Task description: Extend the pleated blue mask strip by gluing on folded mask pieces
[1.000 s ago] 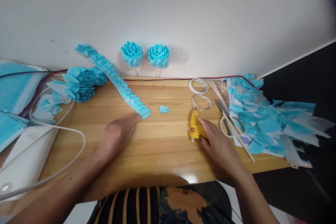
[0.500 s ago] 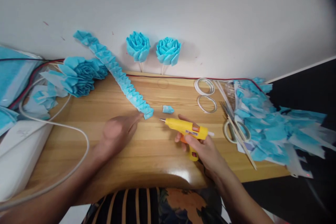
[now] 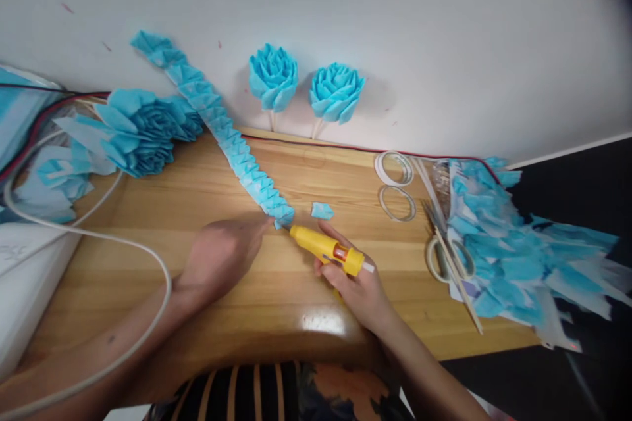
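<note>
A long strip of folded blue petals [image 3: 237,148] slants across the wooden table, its far end against the wall. At its near end my left hand [image 3: 227,253] is closed, fingertips pinching the strip's edge. My right hand [image 3: 353,283] is wrapped round a yellow hot glue gun [image 3: 320,243] with a white glue stick poking out of its back. The gun's nozzle touches or hovers just over the last petal; which one I cannot tell. One loose folded blue piece [image 3: 322,210] lies just beyond the gun.
Two blue paper roses [image 3: 274,77] on sticks stand by the wall. More blue flowers [image 3: 145,131] and a white cable [image 3: 123,237] are at left. Tape rolls [image 3: 394,169], scissors [image 3: 437,256], thin sticks [image 3: 459,279] and a heap of blue pieces [image 3: 498,243] lie at right.
My right hand has brought the glue gun left, so its nozzle is now at the strip's near end. My left hand stays at the strip. The camera view has shifted slightly.
</note>
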Demonstrator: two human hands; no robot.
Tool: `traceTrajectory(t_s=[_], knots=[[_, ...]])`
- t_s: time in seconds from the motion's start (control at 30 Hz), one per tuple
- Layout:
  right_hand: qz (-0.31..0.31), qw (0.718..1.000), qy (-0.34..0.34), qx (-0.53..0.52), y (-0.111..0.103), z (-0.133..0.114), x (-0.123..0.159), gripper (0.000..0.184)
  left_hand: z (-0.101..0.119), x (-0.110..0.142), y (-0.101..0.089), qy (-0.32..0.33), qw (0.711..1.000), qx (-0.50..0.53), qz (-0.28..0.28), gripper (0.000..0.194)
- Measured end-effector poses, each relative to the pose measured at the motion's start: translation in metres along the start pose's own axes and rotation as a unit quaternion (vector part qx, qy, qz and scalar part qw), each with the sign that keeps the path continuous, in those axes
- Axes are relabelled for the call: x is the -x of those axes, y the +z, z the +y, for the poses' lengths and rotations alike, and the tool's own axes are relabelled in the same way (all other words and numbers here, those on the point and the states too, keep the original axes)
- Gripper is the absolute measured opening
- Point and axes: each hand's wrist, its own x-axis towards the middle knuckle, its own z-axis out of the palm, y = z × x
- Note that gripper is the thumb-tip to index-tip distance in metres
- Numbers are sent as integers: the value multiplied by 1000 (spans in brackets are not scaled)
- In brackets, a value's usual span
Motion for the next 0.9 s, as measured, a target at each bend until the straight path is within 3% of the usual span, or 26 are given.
traceTrajectory(t_s=[0.3,0.67,0.9], knots=[[6,1000,-1,25,0,0,-2,62,5,-2,-5,2,999,-37,-34,45],[16,1000,13,18,1,2,-4,63,6,-3,-6,0,1000,9,-17,40],[29,999,9,25,1,3,-4,63,5,-2,-6,28,999,-37,-1,40]])
